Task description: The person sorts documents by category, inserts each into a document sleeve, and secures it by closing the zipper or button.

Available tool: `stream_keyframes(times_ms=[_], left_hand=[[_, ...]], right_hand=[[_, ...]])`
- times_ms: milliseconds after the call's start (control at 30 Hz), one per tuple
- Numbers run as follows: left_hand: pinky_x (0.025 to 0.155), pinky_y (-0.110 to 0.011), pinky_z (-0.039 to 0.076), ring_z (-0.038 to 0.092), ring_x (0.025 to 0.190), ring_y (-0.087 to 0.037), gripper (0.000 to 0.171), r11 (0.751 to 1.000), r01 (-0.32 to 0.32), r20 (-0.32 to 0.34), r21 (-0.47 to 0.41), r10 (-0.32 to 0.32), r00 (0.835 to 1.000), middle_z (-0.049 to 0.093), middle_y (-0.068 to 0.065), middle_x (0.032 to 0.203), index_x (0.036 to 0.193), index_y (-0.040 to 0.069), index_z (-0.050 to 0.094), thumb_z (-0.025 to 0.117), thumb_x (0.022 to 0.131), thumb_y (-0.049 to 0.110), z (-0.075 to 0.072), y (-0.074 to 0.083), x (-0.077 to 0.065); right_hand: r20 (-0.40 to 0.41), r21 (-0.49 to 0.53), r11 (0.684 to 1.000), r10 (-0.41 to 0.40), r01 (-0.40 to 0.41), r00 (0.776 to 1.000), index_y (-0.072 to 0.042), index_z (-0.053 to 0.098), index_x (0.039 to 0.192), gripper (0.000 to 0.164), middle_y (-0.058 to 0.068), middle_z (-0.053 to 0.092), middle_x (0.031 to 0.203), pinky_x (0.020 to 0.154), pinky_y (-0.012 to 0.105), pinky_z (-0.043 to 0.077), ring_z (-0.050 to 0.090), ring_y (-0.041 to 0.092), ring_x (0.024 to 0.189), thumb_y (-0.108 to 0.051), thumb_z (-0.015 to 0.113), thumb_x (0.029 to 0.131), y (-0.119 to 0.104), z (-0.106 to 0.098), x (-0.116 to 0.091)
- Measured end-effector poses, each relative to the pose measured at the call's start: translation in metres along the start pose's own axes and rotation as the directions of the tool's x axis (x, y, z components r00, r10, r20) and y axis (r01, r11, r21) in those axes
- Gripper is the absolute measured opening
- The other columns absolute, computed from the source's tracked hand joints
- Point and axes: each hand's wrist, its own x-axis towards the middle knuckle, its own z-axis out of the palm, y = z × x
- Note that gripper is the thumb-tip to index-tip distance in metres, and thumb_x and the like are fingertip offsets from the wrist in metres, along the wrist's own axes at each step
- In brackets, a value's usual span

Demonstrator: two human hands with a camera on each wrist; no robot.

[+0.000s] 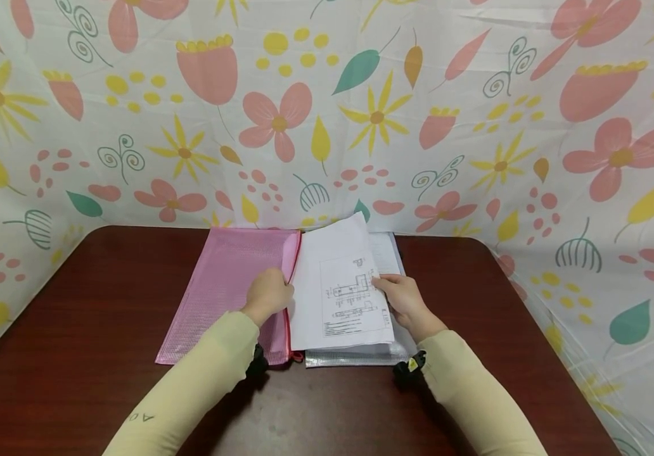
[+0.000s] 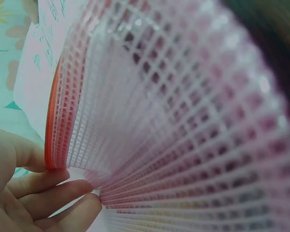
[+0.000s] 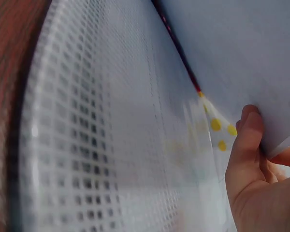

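Observation:
My left hand (image 1: 269, 296) pinches the edge of a pink mesh zipper pouch (image 1: 201, 304) beside its red zipper (image 1: 288, 329). In the left wrist view, the thumb and fingers close on that edge, and the mesh bulges toward the camera. My right hand (image 1: 409, 303) pinches the right edge of white paper sheets (image 1: 310, 304) printed with technical drawings. The sheets' left edge lies along the red zipper. Under and behind them is a clear mesh pouch (image 1: 355, 359), largely covered by the paper. In the right wrist view, the sheets (image 3: 241, 43) are raised above it.
Both pouches lie side by side on a dark reddish-brown table (image 1: 87, 316), near its far edge. A white curtain (image 1: 327, 114) with a floral print hangs right behind the table. Dark wrist cameras (image 1: 407, 373) sit under my sleeves.

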Motion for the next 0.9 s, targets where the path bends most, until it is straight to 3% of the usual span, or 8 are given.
stream_keyframes(times_ms=[267,500,667,900], left_hand=[[0.041,-0.022,0.029,0.037,0.047,-0.011,0.038,1.000,-0.003,-0.011,-0.009,0.003,1.000,0.037,0.004,0.051,0.053,0.016,0.038,0.053,0.088,0.015,0.000,0.002,-0.001],[0.042,-0.022,0.029,0.038,0.047,-0.012,0.032,1.000,-0.010,-0.024,-0.026,0.010,1.000,0.039,0.003,0.052,0.057,0.015,0.041,0.052,0.087,0.014,0.003,0.004,-0.001],[0.041,-0.021,0.024,0.033,0.044,-0.010,0.035,0.999,-0.012,-0.039,-0.038,0.011,0.999,0.034,0.004,0.049,0.056,0.015,0.035,0.051,0.086,0.012,0.005,0.006,-0.003],[0.043,-0.022,0.029,0.041,0.049,-0.013,0.028,0.999,-0.005,-0.065,-0.047,0.002,0.998,0.044,0.002,0.055,0.060,0.013,0.047,0.052,0.087,0.014,0.005,0.007,-0.004]], right_hand=[[0.016,0.023,1.000,0.007,-0.007,1.000,0.001,0.055,0.128,0.040,0.004,0.068,0.085,0.050,0.022,0.048,0.062,0.008,0.059,-0.019,0.058,0.093,0.000,0.011,0.001],[0.022,0.040,0.999,-0.005,0.004,1.000,0.001,0.056,0.126,0.039,0.004,0.068,0.083,0.046,0.020,0.043,0.057,0.007,0.053,-0.019,0.058,0.093,0.001,0.022,0.001],[0.012,0.065,0.998,-0.012,0.012,1.000,0.003,0.056,0.125,0.039,0.009,0.069,0.090,0.050,0.022,0.050,0.062,0.008,0.059,-0.018,0.058,0.093,0.003,0.031,0.002],[-0.034,0.077,0.997,-0.016,0.019,0.999,0.002,0.059,0.123,0.036,0.017,0.067,0.106,0.060,0.028,0.056,0.067,0.012,0.069,-0.018,0.058,0.093,0.004,0.041,0.003]])
